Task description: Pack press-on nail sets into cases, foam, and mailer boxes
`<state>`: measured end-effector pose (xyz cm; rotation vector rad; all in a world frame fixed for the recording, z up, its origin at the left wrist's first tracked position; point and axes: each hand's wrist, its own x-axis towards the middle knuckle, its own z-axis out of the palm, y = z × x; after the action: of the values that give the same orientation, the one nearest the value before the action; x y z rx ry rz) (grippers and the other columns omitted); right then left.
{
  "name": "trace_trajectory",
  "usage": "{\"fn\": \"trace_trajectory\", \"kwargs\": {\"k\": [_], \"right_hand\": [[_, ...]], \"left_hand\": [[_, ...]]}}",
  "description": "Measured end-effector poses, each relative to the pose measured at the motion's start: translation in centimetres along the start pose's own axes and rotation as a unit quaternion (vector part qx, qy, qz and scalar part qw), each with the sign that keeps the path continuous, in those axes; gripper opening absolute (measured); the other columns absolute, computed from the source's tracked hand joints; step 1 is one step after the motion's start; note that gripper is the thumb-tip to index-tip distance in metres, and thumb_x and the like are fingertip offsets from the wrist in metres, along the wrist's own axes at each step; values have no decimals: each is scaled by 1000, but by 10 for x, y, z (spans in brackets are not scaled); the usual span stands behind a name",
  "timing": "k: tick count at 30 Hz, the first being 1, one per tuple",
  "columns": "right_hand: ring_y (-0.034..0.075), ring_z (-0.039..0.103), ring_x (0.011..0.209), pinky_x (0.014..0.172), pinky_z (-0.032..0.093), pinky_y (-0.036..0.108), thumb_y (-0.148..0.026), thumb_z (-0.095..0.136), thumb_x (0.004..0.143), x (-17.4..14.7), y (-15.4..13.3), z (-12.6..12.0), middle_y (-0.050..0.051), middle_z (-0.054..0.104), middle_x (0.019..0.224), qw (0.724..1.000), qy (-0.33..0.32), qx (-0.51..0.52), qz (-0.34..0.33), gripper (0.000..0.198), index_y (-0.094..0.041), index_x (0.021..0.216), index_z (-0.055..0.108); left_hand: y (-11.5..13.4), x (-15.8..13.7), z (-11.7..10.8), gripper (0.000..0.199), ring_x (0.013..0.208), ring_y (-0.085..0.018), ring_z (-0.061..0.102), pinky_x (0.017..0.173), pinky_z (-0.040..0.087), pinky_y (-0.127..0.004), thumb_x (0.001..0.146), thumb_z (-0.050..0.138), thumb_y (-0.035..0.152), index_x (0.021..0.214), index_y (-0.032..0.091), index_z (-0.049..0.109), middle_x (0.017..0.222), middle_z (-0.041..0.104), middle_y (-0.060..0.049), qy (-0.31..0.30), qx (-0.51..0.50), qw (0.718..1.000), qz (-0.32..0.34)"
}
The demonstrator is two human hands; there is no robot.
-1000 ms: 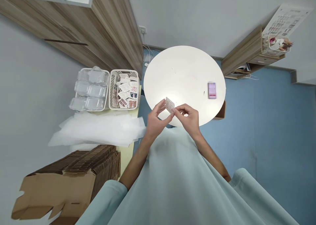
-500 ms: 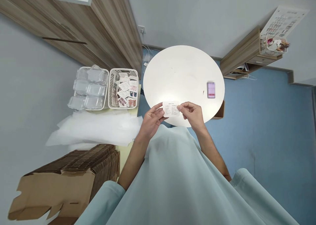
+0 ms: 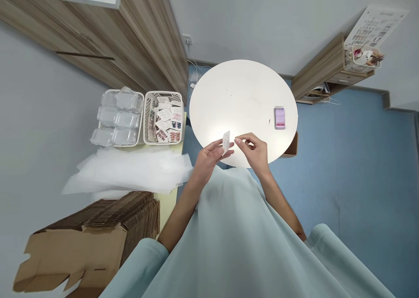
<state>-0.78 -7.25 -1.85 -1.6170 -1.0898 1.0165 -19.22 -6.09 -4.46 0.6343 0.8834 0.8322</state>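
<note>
My left hand (image 3: pixel 210 157) grips a small white printed card (image 3: pixel 226 142) between thumb and fingers. The card is turned almost edge-on and stands tilted over the near edge of the round white table (image 3: pixel 242 93). Just right of the card, apart from it, is my right hand (image 3: pixel 253 152), with thumb and forefinger pinched together. Whatever its fingertips may hold is too small to tell. A phone with a blurred purple screen (image 3: pixel 279 118) lies toward the table's right side.
At left stand a white basket of carded press-on nails (image 3: pixel 179 114) and a basket of clear plastic packs (image 3: pixel 119 114). White sheets (image 3: pixel 131 169) and flattened cardboard boxes (image 3: pixel 78 250) lie nearer me. A wooden shelf unit (image 3: pixel 321 71) stands at right.
The card has swung from facing me flat to nearly edge-on in my left hand. My right hand has let go of it and is now slightly apart.
</note>
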Motion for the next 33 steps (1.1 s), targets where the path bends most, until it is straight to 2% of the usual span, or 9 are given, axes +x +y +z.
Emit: {"fn": "trace_trajectory", "kwargs": {"k": [3, 6, 10, 13, 17, 23, 26, 30, 33], "right_hand": [[16, 55, 72, 59, 45, 32, -58, 80, 92, -5, -5, 4, 4, 78, 96, 1000, -20, -4, -10, 33, -26, 88, 82], [15, 53, 68, 58, 44, 32, -59, 81, 91, -9, -9, 10, 4, 77, 94, 1000, -25, -11, -8, 33, -27, 86, 81], [14, 50, 65, 58, 43, 32, -56, 78, 92, -8, -6, 15, 3, 73, 90, 1000, 15, -22, -9, 33, -25, 80, 77], [15, 50, 66, 57, 41, 32, -55, 78, 92, -2, -1, 11, 3, 71, 87, 1000, 29, -10, -6, 33, -24, 79, 75], [16, 54, 72, 61, 43, 31, -58, 81, 89, 9, 6, 2, 2, 71, 84, 999, -15, 22, 21, 36, -24, 77, 76], [16, 57, 75, 66, 46, 31, -57, 84, 89, 16, 8, -5, 1, 70, 83, 994, -69, 74, 29, 35, -24, 79, 78], [16, 59, 78, 69, 49, 31, -58, 86, 89, 17, 6, -7, 1, 69, 84, 989, -101, 105, 32, 36, -24, 81, 79], [19, 65, 89, 77, 59, 35, -60, 89, 87, 19, 5, -7, 3, 70, 99, 977, -150, 147, 27, 35, -26, 87, 82], [21, 67, 98, 79, 64, 37, -62, 91, 84, 20, 7, -6, 5, 69, 107, 973, -166, 160, 23, 37, -26, 88, 84]], "left_hand": [[-3, 2, 1, 67, 120, -37, 78, 117, 54, -58, 76, 100, 49, 131, 19, 76, 132, 80, -17, 85, 67, 994, 32], [-6, 2, 4, 68, 127, -38, 75, 117, 55, -55, 72, 103, 42, 132, 22, 76, 135, 78, -15, 137, 123, 981, 64], [-6, 0, 6, 69, 129, -37, 73, 118, 54, -52, 72, 103, 39, 134, 25, 77, 138, 76, -11, 163, 162, 969, 87], [-5, 0, 3, 61, 120, -33, 76, 114, 57, -50, 74, 100, 43, 127, 22, 80, 123, 80, -10, 161, 138, 974, 83], [-5, 2, -7, 49, 105, -28, 79, 109, 60, -49, 79, 96, 49, 116, 20, 82, 103, 81, -7, 137, 56, 987, 58], [-6, 0, -15, 46, 94, -24, 80, 109, 60, -50, 76, 99, 46, 109, 21, 81, 101, 82, -6, 109, -6, 994, 17], [0, -2, -17, 52, 104, -27, 81, 115, 56, -51, 83, 95, 52, 120, 19, 80, 116, 83, -10, 36, -59, 997, -20], [7, -3, -15, 68, 130, -40, 74, 122, 49, -56, 93, 78, 71, 134, 16, 76, 135, 79, -18, -102, -134, 981, -94], [5, -2, -10, 63, 132, -40, 73, 122, 48, -56, 95, 77, 68, 133, 17, 77, 132, 80, -17, -117, -159, 973, -116]]}}
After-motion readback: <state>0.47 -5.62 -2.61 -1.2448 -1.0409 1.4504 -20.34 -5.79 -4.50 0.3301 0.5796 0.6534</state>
